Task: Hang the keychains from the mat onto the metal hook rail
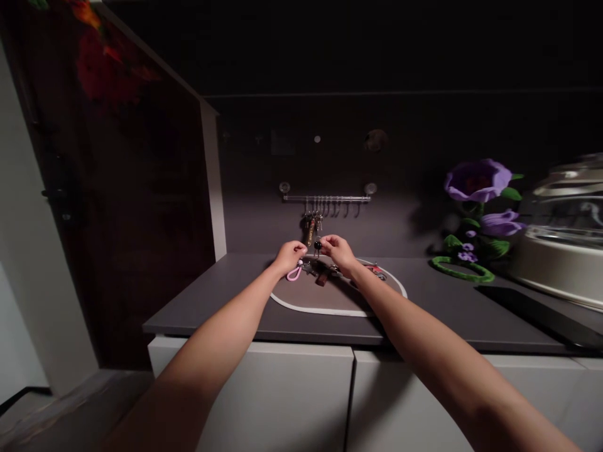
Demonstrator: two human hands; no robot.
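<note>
Raising a set of keys in the right hand, a person reaches across a dark surface.
The right fingers pinch the keys just below a rail of hooks, beside a hanging cluster of keys; the left hand, apart from the right, curls just above a pink loop, its grip impossible to tell. Below lies a pale-rimmed mat.

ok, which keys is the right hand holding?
The bunch with the black fob, in the right hand; keys with the brown tag hang from the rail.
</note>
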